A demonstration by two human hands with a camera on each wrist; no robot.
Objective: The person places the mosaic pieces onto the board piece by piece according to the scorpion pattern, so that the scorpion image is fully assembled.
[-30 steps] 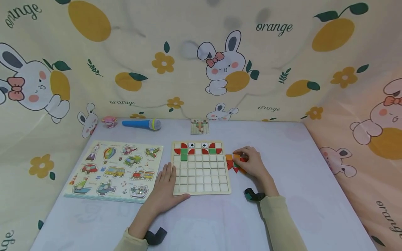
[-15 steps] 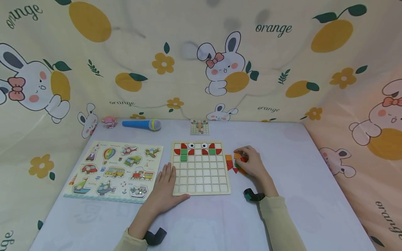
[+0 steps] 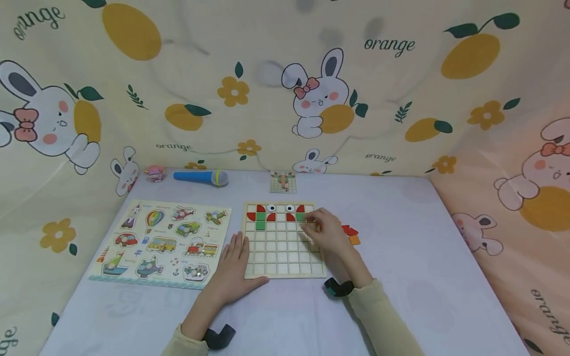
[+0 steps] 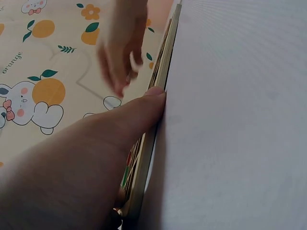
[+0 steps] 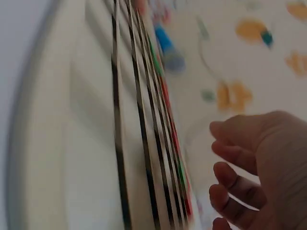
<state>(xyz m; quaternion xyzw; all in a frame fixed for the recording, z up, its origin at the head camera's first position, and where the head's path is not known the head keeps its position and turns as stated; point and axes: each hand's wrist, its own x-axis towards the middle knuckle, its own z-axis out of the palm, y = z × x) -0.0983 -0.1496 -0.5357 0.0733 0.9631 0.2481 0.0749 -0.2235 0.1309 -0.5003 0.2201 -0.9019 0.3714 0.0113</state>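
A square wooden grid board (image 3: 282, 257) lies mid-table, with red, green and eye-printed tiles (image 3: 261, 216) in its top rows. My left hand (image 3: 233, 262) braces it, straight fingers along the left side and thumb at the front edge; the thumb (image 4: 144, 108) touches that edge in the left wrist view. Over the board's right part hovers my right hand (image 3: 329, 235), fingers bent and thumb close to the index fingertip. In the right wrist view, these fingers (image 5: 235, 179) show no tile; I cannot tell whether a small one is hidden between them.
Red tiles (image 3: 350, 230) and an orange tile (image 3: 354, 240) lie right of the board, partly behind my right hand. A vehicle puzzle board (image 3: 169, 242) is at left. Farther back are a patterned card (image 3: 283, 182), a blue toy microphone (image 3: 200, 177) and a pink figurine (image 3: 155, 173).
My right hand has left the loose tiles and moved left over the board. The left hand stays at the board's edge. The head view has tilted slightly.
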